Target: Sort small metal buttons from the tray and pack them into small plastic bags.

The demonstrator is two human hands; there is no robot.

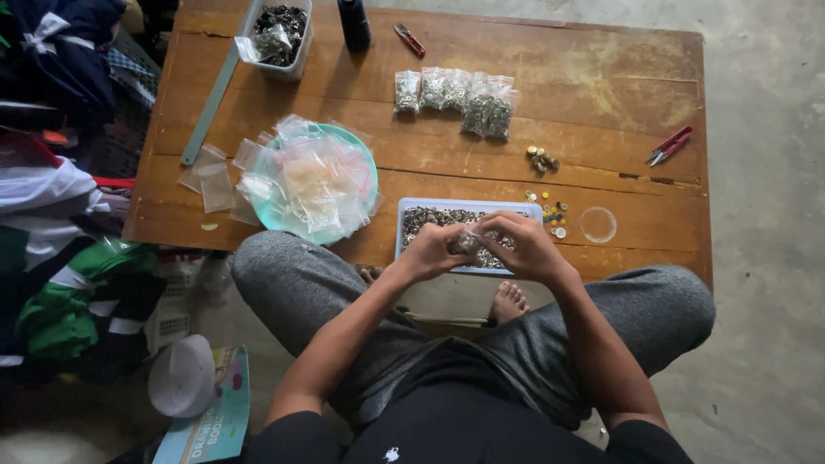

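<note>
- Head view looks down on a seated person, legs crossed, at a low wooden worktop [601, 77].
- Left hand [427, 251] and right hand [526, 249] meet over the near edge of a shallow white tray [412, 210] full of small metal bits; both sets of fingers closed, pinching one small clear bag [468, 242] between them.
- Bag sits right at the fingertips, at centre; held over the tray probably so any spill drops back in.
- Tray pulled close, at 6 o'clock on the worktop, likely for easy reach.
- Teal plate [365, 155] heaped with empty clear bags at 9 o'clock of the hands, near the left hand.
- Row of filled bags [455, 96] at 12 o'clock, well apart from the hands, looks like a finished pile.
- Loose coloured buttons [550, 210] just beside the tray at 3 o'clock; clear round lid [598, 224] farther right.
- Red snips [670, 144] at 2 o'clock, untouched.
- Clear tub [277, 34] of dark bits at 11 o'clock, far edge.
</note>
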